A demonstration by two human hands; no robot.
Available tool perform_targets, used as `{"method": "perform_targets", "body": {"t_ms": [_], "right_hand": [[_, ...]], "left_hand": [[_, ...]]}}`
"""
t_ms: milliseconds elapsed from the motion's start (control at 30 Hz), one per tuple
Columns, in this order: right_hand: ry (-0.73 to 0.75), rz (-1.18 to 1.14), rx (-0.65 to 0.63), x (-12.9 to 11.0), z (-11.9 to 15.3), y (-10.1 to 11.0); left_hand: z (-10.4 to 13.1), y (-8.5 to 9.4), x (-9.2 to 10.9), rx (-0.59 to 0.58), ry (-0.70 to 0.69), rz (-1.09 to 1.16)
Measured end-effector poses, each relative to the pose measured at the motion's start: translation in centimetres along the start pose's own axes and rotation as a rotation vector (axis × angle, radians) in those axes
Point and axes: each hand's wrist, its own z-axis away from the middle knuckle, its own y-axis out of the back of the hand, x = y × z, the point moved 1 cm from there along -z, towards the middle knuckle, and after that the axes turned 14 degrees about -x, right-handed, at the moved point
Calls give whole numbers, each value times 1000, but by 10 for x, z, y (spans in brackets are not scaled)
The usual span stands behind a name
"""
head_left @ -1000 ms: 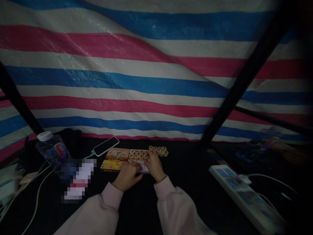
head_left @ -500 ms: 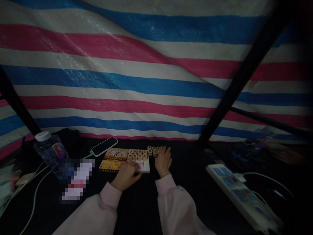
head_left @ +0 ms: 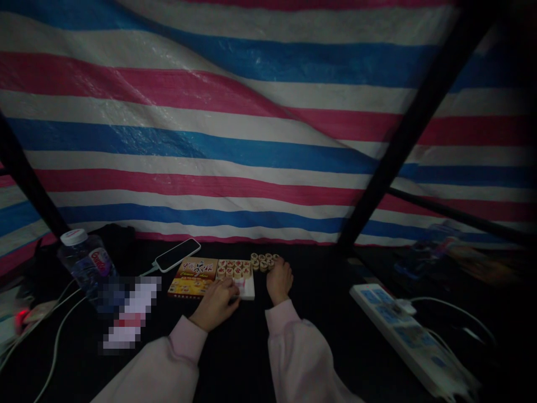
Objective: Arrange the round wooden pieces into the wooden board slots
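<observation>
Nearest, the left hand (head_left: 217,302) is laid with loosely bent fingers over the near edge of the white tray (head_left: 248,290), close to the printed box (head_left: 191,275); whether anything is pinched under it cannot be told. This hand is best kept light and low, so that the tray is steadied without being pushed. Just right of it, the right hand (head_left: 279,280) is cupped narrowly, fingertips at the right end of the loose chess pieces (head_left: 262,262); whether one is held cannot be told either. Pressure there should be applied evenly and low on the sides, since the discs stand in stacks that could be toppled by a push near the top. Beyond the left fingers, the red-marked pieces (head_left: 234,270) are packed in rows in the tray and should be left unbumped.

Compared with a second ago, the left hand is kept at nearly the same spot, while the right hand has been moved from the tray's red-marked pieces to the outer side of the loose group. More of the tray is thus uncovered. Farther off, beyond the left hand, the phone (head_left: 178,254) has been left lying beside the box.
</observation>
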Motion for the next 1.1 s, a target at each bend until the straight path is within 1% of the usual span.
{"method": "perform_targets", "body": {"t_ms": [133, 300, 400, 467, 533, 633, 700, 767, 867, 1000, 1100], "right_hand": [[-27, -15, 12, 2, -1, 0], [-56, -77, 74, -1, 1, 9], [10, -177, 113, -6, 2, 16], [120, -287, 127, -13, 2, 17], [272, -421, 113, -21, 4, 16], [469, -597, 4, -38, 17, 9], [566, -646, -77, -49, 31, 2], [658, -621, -105, -59, 46, -7], [734, -537, -118, -67, 62, -20], [763, -457, -182, -68, 67, -35], [755, -446, -174, -66, 66, -40]], "left_hand": [[0, 1, 2, 8, -39, -29], [-4, -6, -2, 54, -91, -54], [-5, -8, -1, 118, -136, -8], [-4, -6, 1, 204, -142, 41], [-3, -2, 1, 355, -74, 77], [0, 4, -5, 601, 170, 111], [2, 9, -11, 694, 338, 143], [3, 12, -16, 721, 455, 182], [4, 17, -18, 703, 566, 229], [2, 17, -18, 648, 647, 230], [-1, 11, -21, 574, 677, 226]]}}
